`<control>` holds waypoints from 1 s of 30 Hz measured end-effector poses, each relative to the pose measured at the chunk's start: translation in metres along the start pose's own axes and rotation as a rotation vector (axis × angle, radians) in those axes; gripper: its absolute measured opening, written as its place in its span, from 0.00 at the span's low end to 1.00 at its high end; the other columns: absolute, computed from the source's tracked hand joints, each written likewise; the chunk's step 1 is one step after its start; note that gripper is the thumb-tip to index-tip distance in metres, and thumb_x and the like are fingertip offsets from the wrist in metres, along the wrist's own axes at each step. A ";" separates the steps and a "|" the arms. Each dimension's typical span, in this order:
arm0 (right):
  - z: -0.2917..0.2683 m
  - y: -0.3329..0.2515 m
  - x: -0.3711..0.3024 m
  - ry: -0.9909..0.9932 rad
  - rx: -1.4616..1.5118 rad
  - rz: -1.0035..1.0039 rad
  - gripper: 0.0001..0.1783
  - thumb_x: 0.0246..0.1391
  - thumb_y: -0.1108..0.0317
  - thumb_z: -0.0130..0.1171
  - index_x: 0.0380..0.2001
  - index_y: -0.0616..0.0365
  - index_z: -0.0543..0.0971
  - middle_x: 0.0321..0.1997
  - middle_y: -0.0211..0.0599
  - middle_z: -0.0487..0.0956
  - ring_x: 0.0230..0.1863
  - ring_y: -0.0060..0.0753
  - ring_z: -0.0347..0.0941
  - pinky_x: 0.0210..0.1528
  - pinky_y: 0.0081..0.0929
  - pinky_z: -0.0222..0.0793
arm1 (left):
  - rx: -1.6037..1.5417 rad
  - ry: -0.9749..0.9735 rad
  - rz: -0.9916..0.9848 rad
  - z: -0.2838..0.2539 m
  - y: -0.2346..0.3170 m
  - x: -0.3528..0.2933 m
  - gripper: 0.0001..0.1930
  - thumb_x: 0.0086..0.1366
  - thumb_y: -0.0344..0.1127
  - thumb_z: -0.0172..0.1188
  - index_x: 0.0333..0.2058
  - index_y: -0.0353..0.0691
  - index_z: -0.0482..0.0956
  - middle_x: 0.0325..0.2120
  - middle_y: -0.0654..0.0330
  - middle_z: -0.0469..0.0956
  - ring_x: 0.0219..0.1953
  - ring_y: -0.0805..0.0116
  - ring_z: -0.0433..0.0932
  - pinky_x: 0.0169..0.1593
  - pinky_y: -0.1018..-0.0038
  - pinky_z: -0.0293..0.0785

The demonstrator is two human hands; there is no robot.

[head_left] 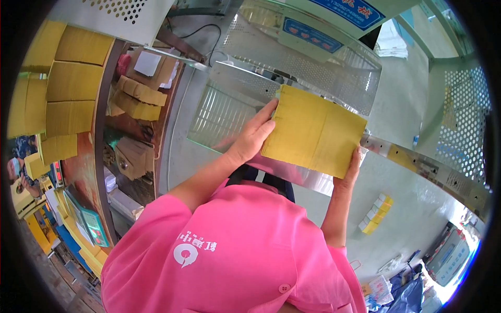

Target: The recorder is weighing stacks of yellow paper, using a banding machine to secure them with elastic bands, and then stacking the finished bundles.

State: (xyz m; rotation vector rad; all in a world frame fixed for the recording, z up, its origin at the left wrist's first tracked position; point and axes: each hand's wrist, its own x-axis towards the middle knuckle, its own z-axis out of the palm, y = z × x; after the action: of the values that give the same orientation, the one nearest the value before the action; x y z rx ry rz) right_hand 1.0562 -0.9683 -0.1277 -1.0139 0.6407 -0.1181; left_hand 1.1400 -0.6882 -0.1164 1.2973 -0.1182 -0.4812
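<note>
A wide rectangular yellow paper stack [314, 131] is held up in front of my chest, tilted down to the right, with a faint line across its middle. My left hand [253, 136] is closed on its left edge, thumb on the near side. At the lower right corner my right hand [351, 169] grips the edge from outside, its fingers partly hidden. Behind the stack lies a metal machine with a clear panel [219, 112] and a perforated guard [308, 57]. The stack's underside and thickness cannot be made out.
On the left, yellow stacks [73, 81] cover a wooden table, with a green scale [94, 227] nearer me. Shelves [138, 172] below hold brown paper. Banded yellow bundles [376, 214] lie on the floor at right, near a metal rail [417, 164]. Another person [23, 175] is far left.
</note>
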 end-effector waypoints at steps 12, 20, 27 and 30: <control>0.006 -0.003 -0.001 -0.005 -0.029 -0.029 0.32 0.64 0.47 0.45 0.63 0.57 0.64 0.60 0.36 0.70 0.59 0.32 0.67 0.58 0.29 0.65 | -0.307 0.086 -0.144 -0.009 -0.002 0.011 0.22 0.70 0.33 0.48 0.61 0.32 0.65 0.57 0.57 0.70 0.58 0.70 0.68 0.62 0.75 0.62; 0.005 -0.001 -0.001 0.012 -0.022 -0.042 0.32 0.64 0.48 0.46 0.63 0.57 0.64 0.60 0.36 0.70 0.59 0.32 0.67 0.59 0.30 0.64 | 0.013 0.087 -0.080 -0.006 0.006 0.007 0.24 0.69 0.29 0.46 0.63 0.30 0.61 0.57 0.54 0.70 0.59 0.66 0.69 0.62 0.72 0.63; 0.002 0.000 -0.002 -0.008 -0.013 -0.049 0.31 0.64 0.49 0.46 0.63 0.57 0.64 0.60 0.36 0.70 0.59 0.32 0.67 0.59 0.30 0.65 | -0.412 0.188 -0.078 -0.004 0.008 0.001 0.21 0.67 0.32 0.48 0.57 0.29 0.69 0.51 0.54 0.76 0.52 0.67 0.74 0.57 0.69 0.68; 0.007 -0.001 -0.001 0.006 -0.010 -0.047 0.30 0.64 0.50 0.46 0.63 0.57 0.64 0.60 0.36 0.70 0.59 0.32 0.68 0.58 0.30 0.65 | -0.351 0.134 -0.115 -0.021 0.008 -0.001 0.16 0.67 0.29 0.48 0.51 0.32 0.75 0.47 0.56 0.78 0.49 0.69 0.76 0.54 0.69 0.71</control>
State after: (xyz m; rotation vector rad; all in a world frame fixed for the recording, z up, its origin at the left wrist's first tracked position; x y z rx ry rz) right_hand 1.0594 -0.9629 -0.1240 -1.0383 0.6241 -0.1593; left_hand 1.1489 -0.6680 -0.1150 0.9903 0.1490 -0.4872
